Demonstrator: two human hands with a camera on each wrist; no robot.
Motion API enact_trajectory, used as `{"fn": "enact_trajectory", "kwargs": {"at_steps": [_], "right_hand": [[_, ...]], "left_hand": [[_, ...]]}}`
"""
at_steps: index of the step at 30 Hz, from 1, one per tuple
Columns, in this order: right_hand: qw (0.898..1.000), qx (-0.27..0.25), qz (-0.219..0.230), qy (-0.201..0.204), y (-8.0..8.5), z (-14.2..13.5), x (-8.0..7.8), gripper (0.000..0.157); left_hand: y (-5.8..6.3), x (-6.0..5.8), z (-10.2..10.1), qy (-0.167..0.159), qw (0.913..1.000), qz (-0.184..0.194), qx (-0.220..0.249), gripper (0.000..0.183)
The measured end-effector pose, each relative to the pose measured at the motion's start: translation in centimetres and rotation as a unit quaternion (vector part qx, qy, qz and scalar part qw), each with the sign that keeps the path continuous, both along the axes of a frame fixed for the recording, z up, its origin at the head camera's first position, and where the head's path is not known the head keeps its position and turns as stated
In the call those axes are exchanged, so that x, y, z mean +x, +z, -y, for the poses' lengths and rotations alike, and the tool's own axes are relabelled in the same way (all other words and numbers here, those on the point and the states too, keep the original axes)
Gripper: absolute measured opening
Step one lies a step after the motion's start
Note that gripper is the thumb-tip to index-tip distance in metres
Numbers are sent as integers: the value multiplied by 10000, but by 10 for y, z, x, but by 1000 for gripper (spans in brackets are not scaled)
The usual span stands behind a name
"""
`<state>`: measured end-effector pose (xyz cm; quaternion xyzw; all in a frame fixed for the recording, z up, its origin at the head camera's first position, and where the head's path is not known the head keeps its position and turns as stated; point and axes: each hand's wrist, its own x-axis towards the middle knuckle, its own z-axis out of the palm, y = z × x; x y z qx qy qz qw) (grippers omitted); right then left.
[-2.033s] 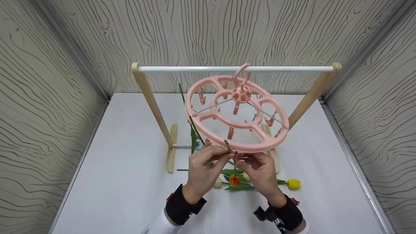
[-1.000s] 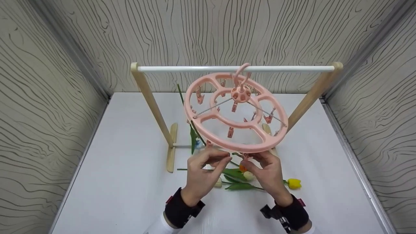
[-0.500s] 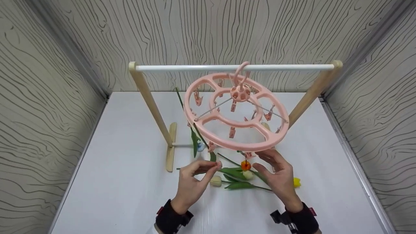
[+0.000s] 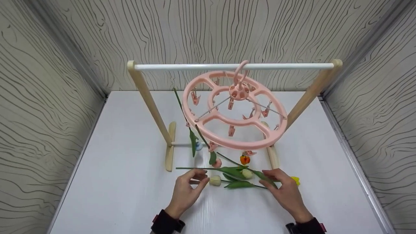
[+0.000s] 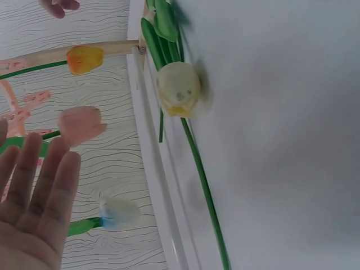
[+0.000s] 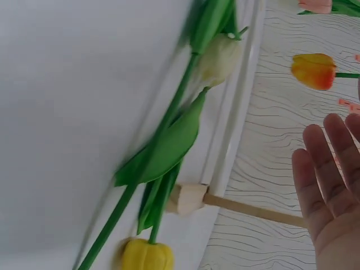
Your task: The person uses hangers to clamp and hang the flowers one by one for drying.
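Beside the left hand (image 4: 186,193), a smooth, rounded cream tulip (image 4: 215,180).

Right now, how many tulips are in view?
6: white-blue tulip, pink tulip, orange tulip hanging below the rack; cream tulip by the left hand, second cream tulip to its right, yellow tulip by the right hand, on the table. None seems hidden.

In the head view we see a bright, even light on the white tabletop (image 4: 136,195), with only faint shadows. The wide lens makes the side walls (image 4: 39,97) lean outward. Both wrist views we find greyer and softer: beside the cream tulip (image 5: 179,84) lies a diffuse shadow, and the fingers (image 5: 59,197) look slightly blurred.
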<state>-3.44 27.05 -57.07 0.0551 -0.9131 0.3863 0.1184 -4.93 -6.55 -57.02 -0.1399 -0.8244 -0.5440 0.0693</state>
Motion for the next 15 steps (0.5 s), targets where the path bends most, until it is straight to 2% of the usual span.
{"fn": "enact_trajectory", "kwargs": {"at_steps": [3,7,12,15], "right_hand": [[9955,653,683,-30,-9,-1,0,31],[9805,1291,1482,37,-17,-2,-2,27],[9655,1811,1861,175,-26,-6,-6,23],[9601,1948,1989,267,-30,-8,-8,18]], "left_hand": [[-5,1,0,-46,9996,168,-205,18],[-9,1,0,-108,9986,319,-404,20],[-14,3,1,-137,9974,402,-585,21],[-16,4,1,-136,9969,453,-632,23]]}}
